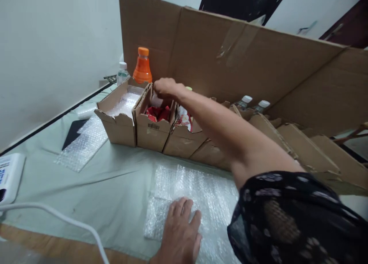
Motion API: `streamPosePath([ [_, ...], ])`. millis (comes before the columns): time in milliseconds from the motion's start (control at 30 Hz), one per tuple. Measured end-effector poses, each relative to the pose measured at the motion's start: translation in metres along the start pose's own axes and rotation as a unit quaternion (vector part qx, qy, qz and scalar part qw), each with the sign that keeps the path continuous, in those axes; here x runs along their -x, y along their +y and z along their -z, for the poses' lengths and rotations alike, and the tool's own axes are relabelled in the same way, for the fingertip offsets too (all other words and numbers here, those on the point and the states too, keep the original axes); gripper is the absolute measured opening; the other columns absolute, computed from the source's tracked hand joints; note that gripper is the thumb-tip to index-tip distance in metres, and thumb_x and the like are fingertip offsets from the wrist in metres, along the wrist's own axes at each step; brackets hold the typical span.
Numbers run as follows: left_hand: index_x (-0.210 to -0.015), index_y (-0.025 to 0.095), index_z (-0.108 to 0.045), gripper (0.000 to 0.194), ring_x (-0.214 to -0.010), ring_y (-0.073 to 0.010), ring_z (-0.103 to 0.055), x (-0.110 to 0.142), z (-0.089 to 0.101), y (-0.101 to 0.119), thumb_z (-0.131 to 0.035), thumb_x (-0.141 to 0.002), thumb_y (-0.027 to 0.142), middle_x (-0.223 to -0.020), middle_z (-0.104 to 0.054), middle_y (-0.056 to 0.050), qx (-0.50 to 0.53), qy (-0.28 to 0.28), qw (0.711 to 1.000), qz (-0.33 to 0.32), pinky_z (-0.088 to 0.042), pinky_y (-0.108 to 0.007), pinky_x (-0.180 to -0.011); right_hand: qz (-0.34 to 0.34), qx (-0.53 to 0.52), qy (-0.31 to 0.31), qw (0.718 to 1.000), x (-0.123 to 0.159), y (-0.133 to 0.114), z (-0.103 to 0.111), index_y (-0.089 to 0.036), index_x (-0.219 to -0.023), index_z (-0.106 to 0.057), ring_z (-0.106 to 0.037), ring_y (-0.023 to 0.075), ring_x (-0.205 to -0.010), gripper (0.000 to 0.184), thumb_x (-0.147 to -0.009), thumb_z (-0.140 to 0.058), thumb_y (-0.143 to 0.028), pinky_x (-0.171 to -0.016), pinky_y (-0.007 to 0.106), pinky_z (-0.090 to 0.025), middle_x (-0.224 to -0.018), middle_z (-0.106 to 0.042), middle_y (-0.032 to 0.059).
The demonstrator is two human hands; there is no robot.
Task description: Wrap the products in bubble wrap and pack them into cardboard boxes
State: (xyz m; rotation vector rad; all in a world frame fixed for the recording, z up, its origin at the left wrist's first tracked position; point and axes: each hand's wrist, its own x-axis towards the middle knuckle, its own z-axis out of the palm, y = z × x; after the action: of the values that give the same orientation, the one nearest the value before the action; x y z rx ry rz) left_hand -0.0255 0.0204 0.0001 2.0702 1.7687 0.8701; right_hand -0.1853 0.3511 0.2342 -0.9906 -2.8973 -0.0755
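Observation:
My left hand (181,229) lies with its fingers spread on sheets of bubble wrap (212,195) on the cloth. My right hand (166,88) is stretched far forward over the back of the second cardboard box from the left (151,135). Its fingers are curled closed and point down into that box. Just below them a pale, see-through piece shows; I cannot make out whether it is in the fingers. Red packets (158,113) lie in the same box, under my hand. My right forearm crosses over the boxes further right and hides parts of them.
Bubble wrap sheets (125,104) fill the leftmost box (119,131). An orange bottle (142,66) and a clear bottle (122,74) stand behind it. A tall cardboard panel (201,45) backs the row. A white cable (57,217) and a white device (11,175) lie at left.

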Motion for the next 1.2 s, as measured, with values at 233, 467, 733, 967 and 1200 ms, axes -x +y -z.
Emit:
streamPosePath([
  [233,-0.119,0.020,-0.065,0.041,-0.123,-0.0342,-0.058,-0.003,0.014,-0.002,-0.075,-0.079,0.022,-0.131,-0.065,-0.014,0.002,0.054,0.997,-0.045,-0.051,-0.055,-0.103,0.026,-0.129,0.052,0.990,0.150,0.025,0.087,-0.013,-0.092,-0.074,-0.065,0.0180,-0.080,0.012,-0.086,-0.065,-0.015,-0.072,0.029,-0.049,-0.087,-0.072,0.0052],
  [467,-0.142,0.027,-0.051,0.056,-0.127,-0.0276,-0.057,0.008,0.051,0.017,-0.069,-0.089,0.018,-0.138,-0.056,-0.012,0.083,0.312,0.945,-0.057,-0.051,-0.045,-0.106,-0.031,-0.434,-0.014,0.900,0.340,0.051,0.050,-0.017,-0.074,-0.067,-0.050,0.0109,-0.061,0.026,-0.085,-0.068,-0.041,-0.056,0.024,-0.037,-0.067,-0.060,-0.0014],
  [733,-0.157,0.032,-0.032,0.089,-0.103,-0.0235,-0.071,0.010,0.037,0.081,-0.080,-0.082,0.036,-0.125,-0.069,-0.007,0.471,0.146,0.854,0.166,-0.058,-0.038,-0.090,-0.070,-0.637,-0.067,0.765,0.416,0.009,-0.029,-0.018,-0.070,-0.059,-0.043,0.0097,-0.059,0.045,-0.084,-0.070,-0.059,-0.055,0.024,-0.034,-0.064,-0.051,-0.0041],
  [967,-0.116,0.019,-0.069,0.045,-0.100,-0.0247,-0.073,0.007,0.035,0.077,-0.079,-0.077,0.039,-0.102,-0.077,-0.005,0.665,0.106,0.661,0.332,-0.056,-0.037,-0.093,-0.186,-0.766,0.045,0.614,0.456,0.002,-0.098,-0.019,-0.097,-0.069,-0.062,0.0158,-0.077,0.050,-0.080,-0.072,-0.066,-0.066,0.028,-0.049,-0.090,-0.067,0.0045],
  [1200,-0.133,0.020,-0.063,0.050,-0.124,-0.0285,-0.063,0.016,0.038,0.066,-0.060,-0.093,0.050,-0.129,-0.071,-0.010,0.657,0.100,0.693,0.281,-0.049,-0.044,-0.106,-0.217,-0.569,0.180,0.773,0.500,-0.008,-0.077,-0.022,-0.082,-0.067,-0.065,0.0194,-0.081,0.017,-0.092,-0.065,-0.034,-0.076,0.035,-0.053,-0.085,-0.070,0.0037],
])
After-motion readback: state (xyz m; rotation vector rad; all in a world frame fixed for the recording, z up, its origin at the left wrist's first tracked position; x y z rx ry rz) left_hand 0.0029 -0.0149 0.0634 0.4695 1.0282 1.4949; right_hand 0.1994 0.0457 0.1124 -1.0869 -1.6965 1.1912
